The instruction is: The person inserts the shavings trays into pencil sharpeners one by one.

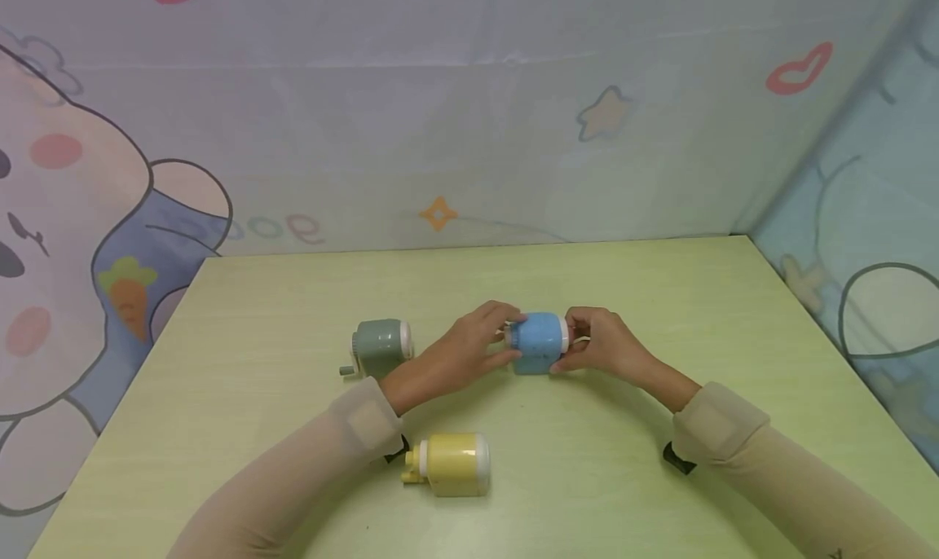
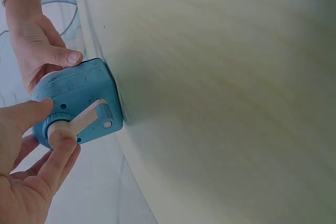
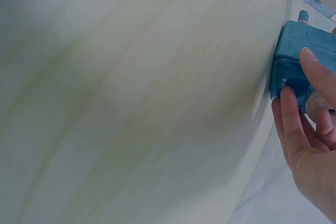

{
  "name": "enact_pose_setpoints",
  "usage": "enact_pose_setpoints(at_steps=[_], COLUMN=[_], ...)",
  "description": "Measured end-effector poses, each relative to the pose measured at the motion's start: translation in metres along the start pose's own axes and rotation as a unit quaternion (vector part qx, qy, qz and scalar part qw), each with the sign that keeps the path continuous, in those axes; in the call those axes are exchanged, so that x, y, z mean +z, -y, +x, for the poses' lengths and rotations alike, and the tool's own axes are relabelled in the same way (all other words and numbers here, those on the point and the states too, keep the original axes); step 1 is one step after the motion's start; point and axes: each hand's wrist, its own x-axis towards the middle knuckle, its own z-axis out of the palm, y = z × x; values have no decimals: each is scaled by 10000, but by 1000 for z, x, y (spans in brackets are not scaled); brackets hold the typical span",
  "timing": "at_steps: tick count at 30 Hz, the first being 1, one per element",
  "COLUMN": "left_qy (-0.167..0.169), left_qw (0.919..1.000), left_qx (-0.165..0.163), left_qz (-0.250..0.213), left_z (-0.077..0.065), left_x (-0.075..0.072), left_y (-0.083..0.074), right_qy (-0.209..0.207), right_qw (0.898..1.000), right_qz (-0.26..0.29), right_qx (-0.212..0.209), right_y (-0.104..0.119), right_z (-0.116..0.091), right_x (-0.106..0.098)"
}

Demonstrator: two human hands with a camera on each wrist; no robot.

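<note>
Between the two hands, on the table, is a blue crank pencil sharpener (image 1: 540,343) with a white ring at its right end. My left hand (image 1: 477,336) grips its crank end. In the left wrist view, the thumb lies on the body's edge and fingers touch the pale hub of the crank handle (image 2: 86,119). My right hand (image 1: 606,345) holds the opposite end, its thumb and fingers on the blue casing (image 3: 291,77) in the right wrist view. Some fingertips are hidden behind the sharpener.
A grey-green crank sharpener (image 1: 380,343) stands left of the blue one, partly behind the left forearm. Nearer the front lies a yellow sharpener (image 1: 455,465), beside the left sleeve. A printed cloth (image 1: 469,119) hangs along the back edge of the pale table (image 1: 587,477).
</note>
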Motion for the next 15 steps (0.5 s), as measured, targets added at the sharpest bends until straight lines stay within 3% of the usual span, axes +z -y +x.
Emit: enact_pose_setpoints(at_steps=[15], left_qy=[11], left_qw=[10000], left_qx=[65], left_qz=[-17], left_z=[0], left_x=[0], left_y=[1], right_qy=[-120], right_qw=[9998], right_qz=[-138], right_qx=[-30], right_y=[0], right_z=[1], right_x=[3])
